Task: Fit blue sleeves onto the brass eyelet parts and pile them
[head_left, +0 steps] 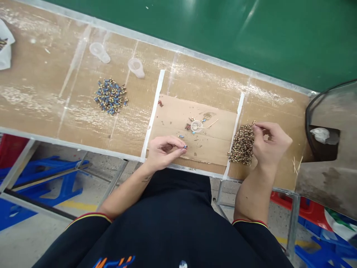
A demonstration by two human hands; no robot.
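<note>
My left hand [165, 152] pinches a small blue piece [185, 147] over the front edge of the cardboard sheet [214, 149]. My right hand [269, 141] has thumb and forefinger pressed together on a small brass-coloured part [254, 123] at the top right of a pile of brass-coloured parts [242, 145]. Between the hands, a small clear cup [196, 126] stands on the cardboard with a thin stick [212, 123] beside it. One blue and brass piece [181, 136] lies just above my left fingertips.
A pile of blue and brass pieces [111, 96] lies on the left, with two clear scoops [136, 67] [99, 52] behind it. Thin sticks [297, 165] lie at the right. A metal machine [329, 178] stands at the right end. A white container [5, 46] is at the far left.
</note>
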